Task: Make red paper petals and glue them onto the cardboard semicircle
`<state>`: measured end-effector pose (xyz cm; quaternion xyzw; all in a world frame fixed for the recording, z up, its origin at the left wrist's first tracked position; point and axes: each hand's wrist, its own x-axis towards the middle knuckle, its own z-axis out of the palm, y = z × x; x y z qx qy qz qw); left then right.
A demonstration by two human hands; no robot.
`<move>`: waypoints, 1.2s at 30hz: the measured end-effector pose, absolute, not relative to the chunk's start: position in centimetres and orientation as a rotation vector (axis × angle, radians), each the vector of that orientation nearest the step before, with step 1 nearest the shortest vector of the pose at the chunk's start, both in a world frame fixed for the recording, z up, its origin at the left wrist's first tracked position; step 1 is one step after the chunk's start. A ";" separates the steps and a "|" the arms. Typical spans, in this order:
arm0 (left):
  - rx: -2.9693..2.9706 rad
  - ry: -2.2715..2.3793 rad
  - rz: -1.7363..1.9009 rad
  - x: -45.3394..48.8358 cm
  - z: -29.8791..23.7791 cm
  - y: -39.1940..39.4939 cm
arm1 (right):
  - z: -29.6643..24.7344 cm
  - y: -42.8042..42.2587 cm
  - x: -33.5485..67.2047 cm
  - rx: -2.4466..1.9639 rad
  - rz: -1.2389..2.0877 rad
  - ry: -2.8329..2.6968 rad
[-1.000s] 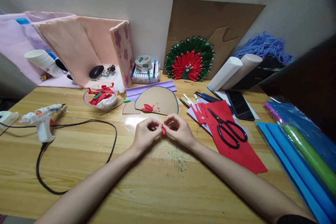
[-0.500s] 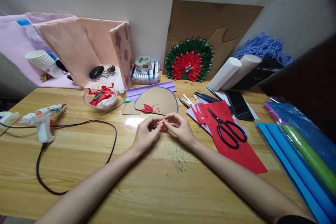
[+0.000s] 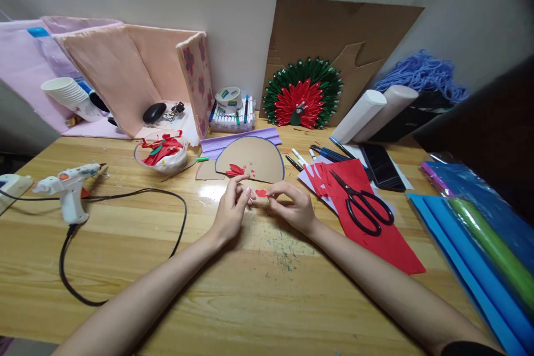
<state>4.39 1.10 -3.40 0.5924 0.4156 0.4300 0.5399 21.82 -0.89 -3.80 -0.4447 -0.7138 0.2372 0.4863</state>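
A small red cut piece of paper or felt [image 3: 261, 193] is held at its right edge between the thumb and forefinger of my right hand [image 3: 294, 206]. Just left of it is my left hand [image 3: 234, 206], its thumb and fingers apart with nothing visible between them. Behind both hands lies a cardboard half-disc [image 3: 256, 154] with a blue rim. Red petal shapes [image 3: 236, 170] and several tiny red bits rest near its lower edge.
To the right, black-handled scissors [image 3: 362, 206] lie on a red sheet [image 3: 387, 245]. At left are a glue gun [image 3: 69, 186] with a looping black cord [image 3: 183, 217] and a clear bowl [image 3: 162, 161] of red scraps. A red and green peacock-like craft [image 3: 301, 94] leans against cardboard.
My hands have moved apart. My left hand has drawn away from the red piece, which now shows flat and spread, held by my right hand. The view has shifted slightly.
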 end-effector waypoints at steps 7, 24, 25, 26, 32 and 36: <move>1.335 0.788 0.908 4.4 -3.7 1.5 | -4.0 -0.7 21.8 -0.996 0.674 -1.821; 1.496 0.969 1.028 4.4 -3.5 1.5 | -4.0 -0.1 21.5 -1.123 0.994 -1.461; 1.503 0.978 1.029 4.3 -3.5 1.5 | -4.0 0.0 21.5 -1.120 1.030 -1.426; 1.512 0.986 1.030 4.3 -3.4 1.5 | -4.0 0.0 21.5 -1.116 1.067 -1.393; 1.486 1.059 1.027 4.4 -3.2 1.3 | -4.1 0.1 21.3 -1.113 1.192 -1.290; 1.466 1.072 0.957 4.3 -3.3 1.3 | -4.1 0.1 21.2 -1.145 1.141 -1.309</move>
